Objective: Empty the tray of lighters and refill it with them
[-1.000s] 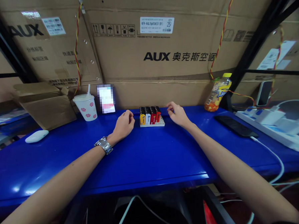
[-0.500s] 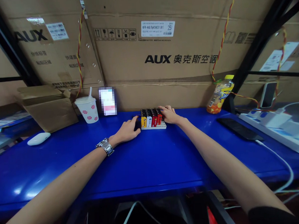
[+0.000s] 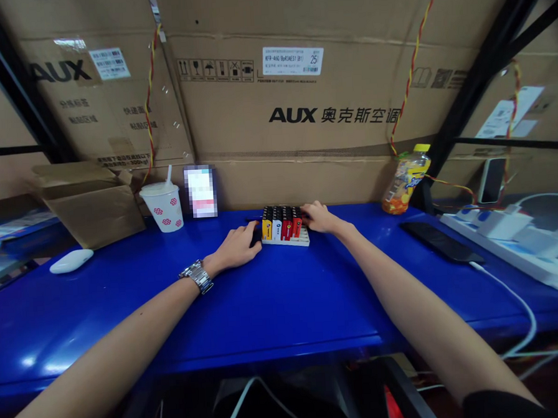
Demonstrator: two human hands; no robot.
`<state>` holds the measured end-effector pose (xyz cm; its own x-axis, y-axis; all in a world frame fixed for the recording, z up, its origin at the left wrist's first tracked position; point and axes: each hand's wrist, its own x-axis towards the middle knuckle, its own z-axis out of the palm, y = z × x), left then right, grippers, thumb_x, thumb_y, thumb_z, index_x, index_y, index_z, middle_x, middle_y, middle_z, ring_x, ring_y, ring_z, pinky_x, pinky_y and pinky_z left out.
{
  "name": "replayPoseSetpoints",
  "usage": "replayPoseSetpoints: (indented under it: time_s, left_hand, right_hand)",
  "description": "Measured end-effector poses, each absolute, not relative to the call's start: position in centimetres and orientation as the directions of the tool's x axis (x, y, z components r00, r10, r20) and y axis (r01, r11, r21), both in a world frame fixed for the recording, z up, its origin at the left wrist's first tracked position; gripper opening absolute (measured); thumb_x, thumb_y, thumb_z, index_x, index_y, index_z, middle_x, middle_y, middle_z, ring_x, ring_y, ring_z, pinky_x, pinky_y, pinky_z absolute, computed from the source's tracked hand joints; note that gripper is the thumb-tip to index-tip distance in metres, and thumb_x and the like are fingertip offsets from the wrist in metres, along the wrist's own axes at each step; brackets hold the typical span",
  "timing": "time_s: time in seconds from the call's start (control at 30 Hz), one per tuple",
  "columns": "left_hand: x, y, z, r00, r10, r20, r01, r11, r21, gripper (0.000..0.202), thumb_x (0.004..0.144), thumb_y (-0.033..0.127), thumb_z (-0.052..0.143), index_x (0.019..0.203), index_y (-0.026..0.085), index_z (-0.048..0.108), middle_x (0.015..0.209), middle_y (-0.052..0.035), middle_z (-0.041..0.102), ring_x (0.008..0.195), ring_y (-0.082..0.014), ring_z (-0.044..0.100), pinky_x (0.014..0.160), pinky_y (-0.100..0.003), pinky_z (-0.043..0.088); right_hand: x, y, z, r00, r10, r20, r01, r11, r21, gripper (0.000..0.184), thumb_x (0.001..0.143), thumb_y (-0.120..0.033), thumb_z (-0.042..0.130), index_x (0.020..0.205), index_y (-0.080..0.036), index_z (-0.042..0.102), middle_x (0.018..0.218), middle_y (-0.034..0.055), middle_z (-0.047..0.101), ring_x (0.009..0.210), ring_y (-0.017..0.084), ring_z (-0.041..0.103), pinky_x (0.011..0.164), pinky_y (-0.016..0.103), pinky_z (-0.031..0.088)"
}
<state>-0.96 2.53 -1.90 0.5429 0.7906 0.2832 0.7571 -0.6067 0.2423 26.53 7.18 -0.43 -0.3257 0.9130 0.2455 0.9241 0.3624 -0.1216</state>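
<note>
A: Thing and place?
B: Lighters, upright, black tops; front row yellow, white, two reds. Packed in a white tray, slots showing at right front. Centre of your surface, between your hands.
A: Surface, room?
B: Glossy blue surface. Patterned cup left, juice bottle right, big cardboard boxes behind.
A: Grip?
B: Your left hand: thumb and forefinger spread wide at the tray's left end. Your right hand: beside the right end, fingertips partly hidden; can't tell grip width. Contact unclear for both.
</note>
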Motion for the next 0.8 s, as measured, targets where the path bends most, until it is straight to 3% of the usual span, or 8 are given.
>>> replayPoseSetpoints:
  time_s: [0.13,0.2,0.27,0.33,0.43,0.53,0.67,0.8]
  left_hand:
    - [-1.1,2.7,-2.2,0.550,0.773,0.316,0.748,-0.624,0.226,0.052,0.086,0.034,0.041,0.134,0.011,0.039,0.127,-0.0206,0.058,0.113,-0.0326,0.057,0.092,-0.046,0.043]
    - [-1.1,2.9,-2.4,0.556,0.761,0.334,0.736,-0.637,0.227,0.050,0.086,0.034,0.042,0.132,0.013,0.042,0.124,-0.0194,0.060,0.112,-0.0320,0.058,0.092,-0.045,0.043]
    - [-1.2,3.0,-2.6,0.560,0.755,0.340,0.732,-0.644,0.225,0.049,0.086,0.034,0.042,0.130,0.013,0.043,0.123,-0.0193,0.061,0.111,-0.0320,0.058,0.092,-0.045,0.043]
    - [-1.2,3.1,-2.6,0.566,0.754,0.332,0.736,-0.644,0.209,0.049,0.086,0.033,0.041,0.130,0.012,0.044,0.124,-0.0197,0.060,0.112,-0.0321,0.058,0.093,-0.045,0.042]
    - [-1.1,3.1,-2.6,0.573,0.759,0.309,0.751,-0.637,0.173,0.049,0.088,0.034,0.040,0.131,0.012,0.044,0.126,-0.0192,0.059,0.113,-0.0318,0.057,0.094,-0.046,0.042]
    - [-1.1,3.0,-2.4,0.577,0.763,0.292,0.759,-0.633,0.155,0.048,0.088,0.033,0.039,0.131,0.013,0.044,0.125,-0.0183,0.060,0.111,-0.0315,0.058,0.093,-0.046,0.042]
    - [-1.0,3.0,-2.3,0.585,0.763,0.274,0.759,-0.634,0.146,0.049,0.088,0.033,0.038,0.132,0.012,0.043,0.126,-0.0192,0.060,0.112,-0.0315,0.057,0.093,-0.046,0.042]
    - [-1.1,3.0,-2.3,0.598,0.753,0.274,0.750,-0.646,0.140,0.049,0.089,0.033,0.037,0.132,0.012,0.044,0.126,-0.0189,0.059,0.113,-0.0314,0.057,0.093,-0.046,0.042]
  right_hand:
    - [27.3,7.4,-0.3,-0.207,0.865,0.457,0.793,0.422,-0.439,0.013,0.081,-0.025,0.052,0.084,-0.018,0.063,0.084,0.0091,0.067,0.082,0.023,0.057,0.075,0.036,0.043]
    - [27.5,7.5,-0.2,0.012,0.852,0.523,0.569,0.425,-0.704,0.012,0.078,-0.029,0.056,0.083,-0.019,0.058,0.078,0.0055,0.065,0.073,0.019,0.058,0.068,0.033,0.045]
    - [27.7,7.5,0.0,0.218,0.847,0.484,0.233,0.437,-0.869,0.017,0.073,-0.031,0.061,0.083,-0.021,0.051,0.079,0.0032,0.065,0.071,0.016,0.061,0.064,0.030,0.047]
    - [27.8,7.3,0.1,0.316,0.866,0.387,-0.041,0.420,-0.906,0.025,0.066,-0.027,0.065,0.082,-0.023,0.046,0.081,0.0015,0.065,0.071,0.015,0.063,0.063,0.027,0.049]
    - [27.8,6.9,0.4,0.359,0.905,0.230,-0.189,0.311,-0.931,0.023,0.063,-0.019,0.061,0.080,-0.022,0.045,0.072,-0.0010,0.064,0.063,0.012,0.061,0.058,0.024,0.048]
    - [27.6,6.5,0.5,0.341,0.933,0.118,-0.215,0.199,-0.956,0.013,0.065,-0.016,0.053,0.075,-0.021,0.045,0.064,-0.0008,0.063,0.056,0.011,0.057,0.054,0.023,0.047]
    - [26.8,6.3,0.4,0.251,0.962,0.110,-0.199,0.162,-0.967,0.011,0.065,-0.015,0.050,0.070,-0.021,0.044,0.062,0.0000,0.062,0.051,0.011,0.054,0.053,0.025,0.047]
    - [25.8,6.4,0.4,0.238,0.963,0.130,-0.150,0.169,-0.974,0.015,0.072,-0.029,0.054,0.066,-0.021,0.043,0.050,-0.0043,0.047,0.039,0.008,0.040,0.041,0.023,0.034]
